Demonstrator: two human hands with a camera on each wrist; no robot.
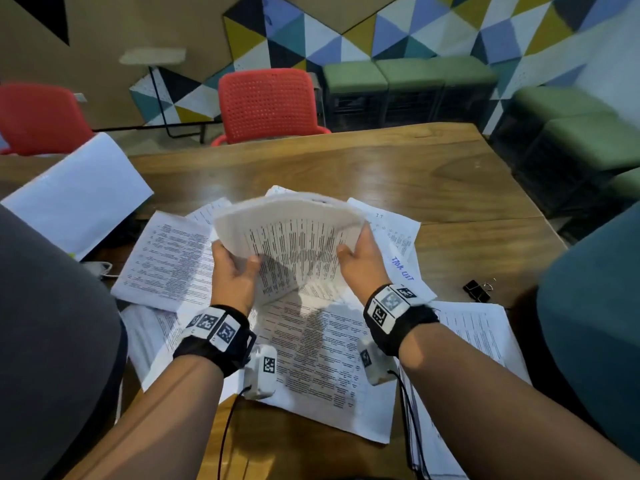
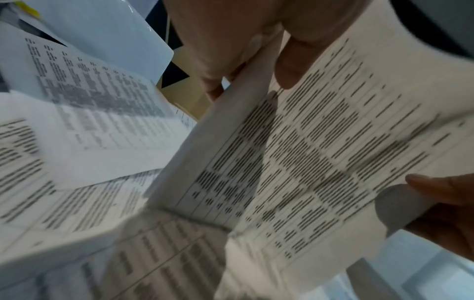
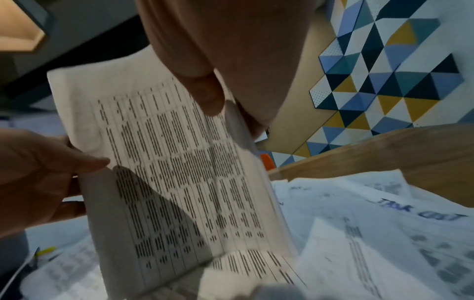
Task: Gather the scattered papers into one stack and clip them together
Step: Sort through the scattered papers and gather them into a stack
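gripping the bundle of papers (image 1: 294, 237) with left hand (image 1: 233, 271) and right hand (image 1: 360, 261); best tapping its lower edge square on the table (image 1: 346, 161).

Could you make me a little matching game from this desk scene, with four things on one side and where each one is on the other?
Things:
1. bundle of papers
2. binder clip
3. sheet marked TASK LIST
4. red chair

Places:
A. behind the far edge of the table
B. lying flat on the table, partly under the right hand
C. held upright between the left hand and the right hand
D. alone on bare wood, right of the papers

Pairs: 1-C, 2-D, 3-B, 4-A
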